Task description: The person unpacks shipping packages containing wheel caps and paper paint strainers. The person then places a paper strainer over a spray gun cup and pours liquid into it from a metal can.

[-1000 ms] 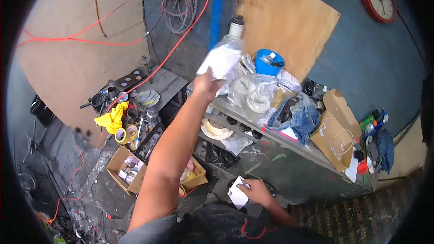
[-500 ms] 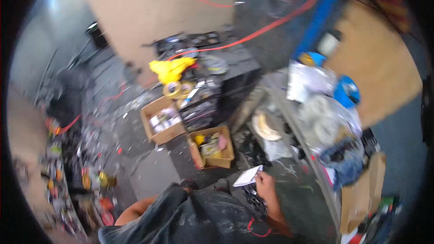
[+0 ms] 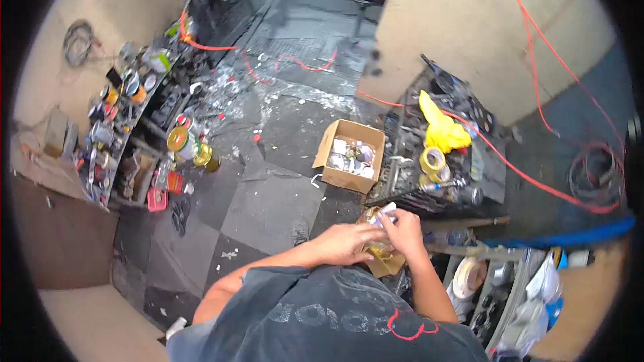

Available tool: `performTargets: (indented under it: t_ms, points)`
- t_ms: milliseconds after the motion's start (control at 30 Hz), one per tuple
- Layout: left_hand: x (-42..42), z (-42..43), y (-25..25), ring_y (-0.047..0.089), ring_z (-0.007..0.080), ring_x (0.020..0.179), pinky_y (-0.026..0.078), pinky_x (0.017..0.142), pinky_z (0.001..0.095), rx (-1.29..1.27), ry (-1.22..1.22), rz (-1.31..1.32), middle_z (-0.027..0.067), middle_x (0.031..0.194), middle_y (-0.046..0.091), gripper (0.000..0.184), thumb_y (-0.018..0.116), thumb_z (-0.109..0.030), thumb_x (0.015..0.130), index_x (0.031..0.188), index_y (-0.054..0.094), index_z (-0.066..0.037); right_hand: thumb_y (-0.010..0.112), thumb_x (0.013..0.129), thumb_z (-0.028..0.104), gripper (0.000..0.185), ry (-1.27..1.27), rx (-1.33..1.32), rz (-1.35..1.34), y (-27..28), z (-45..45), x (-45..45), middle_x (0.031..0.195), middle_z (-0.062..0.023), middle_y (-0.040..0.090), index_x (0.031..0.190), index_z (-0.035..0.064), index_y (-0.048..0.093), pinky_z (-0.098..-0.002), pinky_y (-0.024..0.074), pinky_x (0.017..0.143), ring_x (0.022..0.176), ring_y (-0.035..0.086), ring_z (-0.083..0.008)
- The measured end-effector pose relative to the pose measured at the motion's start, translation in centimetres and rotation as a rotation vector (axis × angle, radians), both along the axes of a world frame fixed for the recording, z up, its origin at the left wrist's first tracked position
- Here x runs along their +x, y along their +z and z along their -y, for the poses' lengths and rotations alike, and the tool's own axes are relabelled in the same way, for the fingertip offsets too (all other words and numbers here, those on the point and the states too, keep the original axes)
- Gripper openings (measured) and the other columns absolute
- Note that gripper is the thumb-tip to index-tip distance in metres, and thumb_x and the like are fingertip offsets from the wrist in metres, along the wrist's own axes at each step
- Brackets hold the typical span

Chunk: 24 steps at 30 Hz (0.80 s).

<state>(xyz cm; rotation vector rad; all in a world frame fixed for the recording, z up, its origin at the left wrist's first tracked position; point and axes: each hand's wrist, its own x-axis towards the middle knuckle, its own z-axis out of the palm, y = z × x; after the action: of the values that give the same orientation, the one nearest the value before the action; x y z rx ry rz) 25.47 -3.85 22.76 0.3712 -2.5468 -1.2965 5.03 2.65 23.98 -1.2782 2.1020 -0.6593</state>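
Note:
My right hand (image 3: 404, 229) grips a small white folded paper (image 3: 385, 214) between thumb and fingers, in front of my body. My left hand (image 3: 347, 243) meets it from the left, its fingers curled at the lower edge of the paper; the exact hold of the fingertips is partly hidden. Directly below both hands stands a small cardboard box (image 3: 387, 266), mostly covered by them, with something yellowish inside. A larger open cardboard box (image 3: 349, 183) with several white and clear small items sits on the floor just beyond.
A dark cluttered stand (image 3: 493, 167) on the right carries a yellow cloth (image 3: 444, 133) and tape rolls (image 3: 433, 159). A red hose (image 3: 523, 171) runs across it. Jars and bottles crowd a shelf (image 3: 137, 121) at left. A grey rack (image 3: 513, 268) holds plastic bags at lower right.
My view has swung left. My left hand has come up from beside my body to the paper, and my right hand has brought the paper over the small box.

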Motion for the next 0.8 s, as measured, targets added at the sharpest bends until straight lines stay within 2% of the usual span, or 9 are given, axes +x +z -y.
performTargets:
  t_ms: [100, 300, 367, 467, 500, 633, 667, 700, 800]
  points:
    - [4.5, 6.3, -0.4, 0.061, 0.0343, 0.122, 0.051, 0.099, 0.0495, -0.119, 0.195, 0.236, 0.0111, 0.145, 0.053, 0.067, 0.078, -0.034, 0.082, 0.142, 0.054, -0.015, 0.070, 0.091, 0.039, 0.045, 0.098, 0.005, 0.059, 0.0, 8.1, 3.6, 0.079, -0.0237, 0.072, 0.094, -0.0056, 0.075, -0.0387, 0.0553, 0.070, 0.073, 0.073, -0.0297]
    - [12.2, 14.2, -0.7, 0.052, 0.0301, 0.130, 0.043, 0.101, 0.0494, -0.255, 0.345, 0.210, 0.0041, 0.140, 0.060, 0.037, 0.078, -0.028, 0.081, 0.117, 0.073, -0.017, 0.072, 0.091, 0.030, 0.034, 0.162, 0.159, 0.390, -0.1, 17.0, 7.2, 0.078, -0.0110, 0.074, 0.099, -0.0035, 0.076, -0.0319, 0.0529, 0.068, 0.071, 0.066, -0.0151]
    - [13.4, 16.1, -1.8, 0.051, 0.0296, 0.128, 0.039, 0.102, 0.0471, -0.394, 0.376, 0.090, -0.0022, 0.136, 0.063, 0.025, 0.078, -0.025, 0.082, 0.106, 0.078, -0.019, 0.086, 0.078, 0.021, 0.030, 0.360, 0.136, 0.294, 0.7, 19.0, 7.5, 0.090, -0.0049, 0.069, 0.100, 0.0019, 0.077, -0.0310, 0.0522, 0.069, 0.078, 0.062, -0.0134]
    - [14.8, 19.4, -1.9, 0.051, 0.0297, 0.129, 0.036, 0.105, 0.0488, -0.278, 0.369, 0.142, -0.0034, 0.128, 0.069, 0.025, 0.076, -0.025, 0.084, 0.109, 0.077, -0.019, 0.097, 0.058, 0.028, 0.047, 0.760, -0.073, 0.081, 1.7, 22.8, 6.9, 0.114, -0.0110, 0.056, 0.099, 0.0110, 0.079, -0.0388, 0.0463, 0.094, 0.110, 0.054, -0.0279]
    - [15.1, 20.7, -2.0, 0.051, 0.0299, 0.129, 0.036, 0.105, 0.0489, -0.191, 0.340, 0.187, -0.0025, 0.125, 0.070, 0.023, 0.075, -0.024, 0.085, 0.108, 0.078, -0.019, 0.096, 0.060, 0.029, 0.043, 0.869, -0.229, 0.016, 2.1, 24.4, 7.1, 0.117, -0.0106, 0.057, 0.096, 0.0118, 0.078, -0.0405, 0.0433, 0.100, 0.115, 0.053, -0.0308]
    - [15.9, 25.2, -1.7, 0.061, 0.0260, 0.119, 0.044, 0.100, 0.0424, 0.036, 0.307, 0.225, -0.0003, 0.123, 0.072, 0.021, 0.074, -0.020, 0.087, 0.107, 0.077, -0.016, 0.093, 0.067, 0.026, 0.032, 1.129, -0.149, 0.193, 1.2, 31.1, 7.7, 0.116, -0.0046, 0.065, 0.093, 0.0142, 0.077, -0.0407, 0.0441, 0.099, 0.114, 0.057, -0.0279]
    - [16.1, 26.5, -3.0, 0.068, 0.0291, 0.106, 0.051, 0.089, 0.0414, 0.047, 0.320, 0.075, 0.0061, 0.116, 0.073, 0.021, 0.074, -0.015, 0.086, 0.107, 0.076, -0.011, 0.090, 0.073, 0.023, 0.034, 1.181, -0.133, 0.243, 0.8, 32.9, 7.8, 0.114, -0.0044, 0.070, 0.103, 0.0129, 0.077, -0.0403, 0.0441, 0.099, 0.109, 0.060, -0.0258]
    - [16.4, 27.7, -3.6, 0.068, 0.0291, 0.106, 0.051, 0.089, 0.0414, 0.042, 0.354, 0.085, 0.0061, 0.116, 0.073, 0.021, 0.074, -0.015, 0.086, 0.107, 0.076, -0.011, 0.090, 0.073, 0.023, 0.034, 1.215, -0.140, 0.254, 0.4, 35.0, 8.0, 0.114, -0.0044, 0.070, 0.103, 0.0129, 0.077, -0.0403, 0.0441, 0.099, 0.109, 0.060, -0.0258]
    - [16.7, 32.2, -4.9, 0.070, 0.0368, 0.097, 0.055, 0.083, 0.0428, 0.183, 0.418, 0.009, 0.0159, 0.104, 0.074, 0.021, 0.074, -0.011, 0.085, 0.104, 0.072, -0.001, 0.079, 0.087, 0.019, 0.043, 1.176, 0.258, 0.442, -1.7, 41.3, 7.1, 0.116, -0.0104, 0.073, 0.126, 0.0056, 0.069, -0.0376, 0.0489, 0.095, 0.103, 0.066, -0.0236]
